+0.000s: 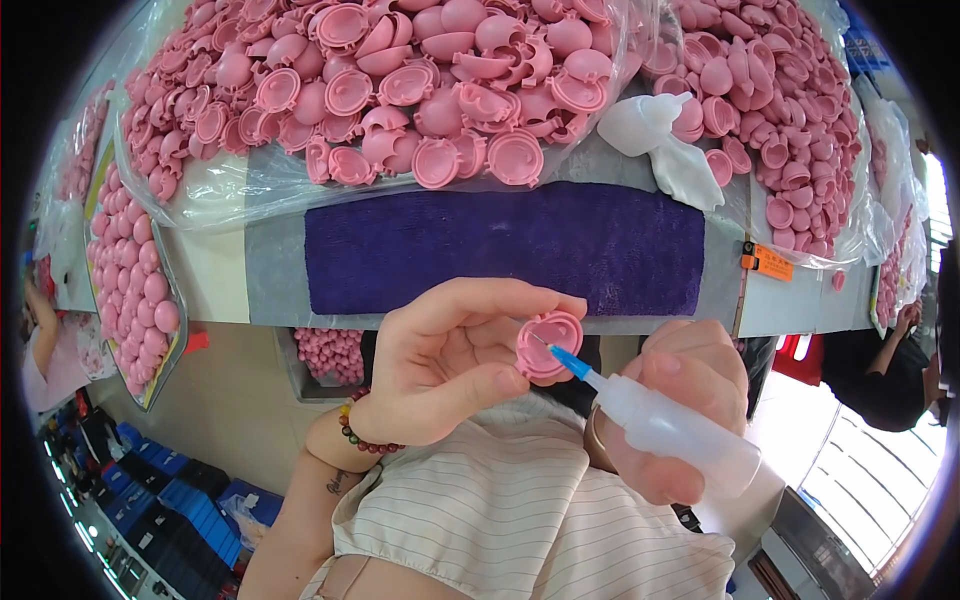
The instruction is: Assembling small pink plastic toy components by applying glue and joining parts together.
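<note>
Between the thumb and fingers of my left hand [450,360] is a round pink plastic shell [535,362], its hollow side facing me. My right hand [690,370] is wrapped round a translucent squeeze bottle [680,430], tilted up to the left. The bottle's blue needle tip [570,362] reaches into the shell near its inner rim. Both hands are held just in front of the table's near edge. Whether any liquid leaves the needle is too small to tell.
A purple cloth [490,245] lies along the table's front. Behind it, pink shells [410,85] are heaped on clear plastic. A white bottle [640,125] and white cloth [685,170] lie at the right, near an orange-black utility knife [768,262]. A tray of pink balls [130,290] stands left.
</note>
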### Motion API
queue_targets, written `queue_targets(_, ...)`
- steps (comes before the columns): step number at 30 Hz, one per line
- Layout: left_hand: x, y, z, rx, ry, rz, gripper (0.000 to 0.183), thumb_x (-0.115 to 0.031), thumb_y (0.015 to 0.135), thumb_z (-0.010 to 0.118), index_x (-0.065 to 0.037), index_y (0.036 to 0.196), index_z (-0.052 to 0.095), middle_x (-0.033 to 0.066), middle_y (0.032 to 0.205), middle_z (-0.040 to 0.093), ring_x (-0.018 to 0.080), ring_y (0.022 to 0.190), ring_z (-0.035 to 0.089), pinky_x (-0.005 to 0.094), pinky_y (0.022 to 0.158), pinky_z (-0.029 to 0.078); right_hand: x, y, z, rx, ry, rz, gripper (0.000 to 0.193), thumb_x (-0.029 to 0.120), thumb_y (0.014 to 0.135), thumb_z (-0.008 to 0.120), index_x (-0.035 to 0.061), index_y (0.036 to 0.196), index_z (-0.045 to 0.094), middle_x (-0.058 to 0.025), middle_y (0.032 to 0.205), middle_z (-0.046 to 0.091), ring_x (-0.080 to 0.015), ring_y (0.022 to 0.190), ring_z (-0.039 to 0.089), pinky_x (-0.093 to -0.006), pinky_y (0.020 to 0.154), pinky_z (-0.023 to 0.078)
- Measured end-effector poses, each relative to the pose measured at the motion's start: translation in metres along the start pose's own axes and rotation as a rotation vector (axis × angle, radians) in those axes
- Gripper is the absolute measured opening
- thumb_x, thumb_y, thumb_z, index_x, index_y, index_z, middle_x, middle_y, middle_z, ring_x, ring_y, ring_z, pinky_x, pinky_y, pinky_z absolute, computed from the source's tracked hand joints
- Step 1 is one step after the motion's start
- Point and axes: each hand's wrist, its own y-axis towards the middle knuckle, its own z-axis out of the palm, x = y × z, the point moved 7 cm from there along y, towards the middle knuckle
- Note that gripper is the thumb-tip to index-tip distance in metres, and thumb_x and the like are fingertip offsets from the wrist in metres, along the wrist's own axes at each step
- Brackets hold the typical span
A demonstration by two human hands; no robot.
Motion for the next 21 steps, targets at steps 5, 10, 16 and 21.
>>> queue_targets(5,-0.003,0.0,0.001,-0.01,0.01,0.012,0.044,-0.01,0.072,0.064,0.005,0.107,0.041,0.0277,0.106,0.047,0.0239,0.091,0.055,0.0316,0.077,0.047,0.0,-0.006,-0.005,-0.098,0.01,-0.027,0.06,0.049,0.072,0.054,-0.0097,0.085,0.054,-0.01,0.069,0.059,-0.0132,0.051,0.048,-0.0235,0.037,0.033)
queue_targets(10,-0.007,0.0,0.001,0.015,0.062,0.051,0.042,-0.008,0.071,0.065,0.004,0.105,0.044,0.0265,0.106,0.047,0.025,0.093,0.053,0.0319,0.079,0.046,-0.003,-0.003,-0.002,-0.053,0.021,0.033,0.06,0.048,0.072,0.055,-0.0103,0.087,0.055,-0.0079,0.067,0.057,-0.0127,0.052,0.048,-0.0229,0.037,0.032)
queue_targets(16,-0.013,-0.004,0.0,0.035,0.312,0.221,0.041,-0.007,0.071,0.064,0.005,0.105,0.046,0.0272,0.106,0.046,0.0264,0.092,0.054,0.0326,0.076,0.047,-0.003,-0.005,-0.001,-0.068,-0.005,0.028,0.058,0.048,0.073,0.054,-0.0097,0.084,0.055,-0.0079,0.066,0.057,-0.0129,0.051,0.048,-0.0229,0.037,0.032)
queue_targets(21,-0.011,0.0,0.002,0.062,0.308,0.225,0.038,-0.008,0.074,0.061,0.004,0.106,0.044,0.0276,0.106,0.046,0.0262,0.085,0.056,0.0337,0.07,0.05,-0.003,-0.01,-0.007,-0.209,0.01,-0.049,0.062,0.05,0.083,0.032,-0.0074,0.098,0.05,-0.0051,0.061,0.039,-0.0138,0.053,0.034,-0.0234,0.041,0.023)
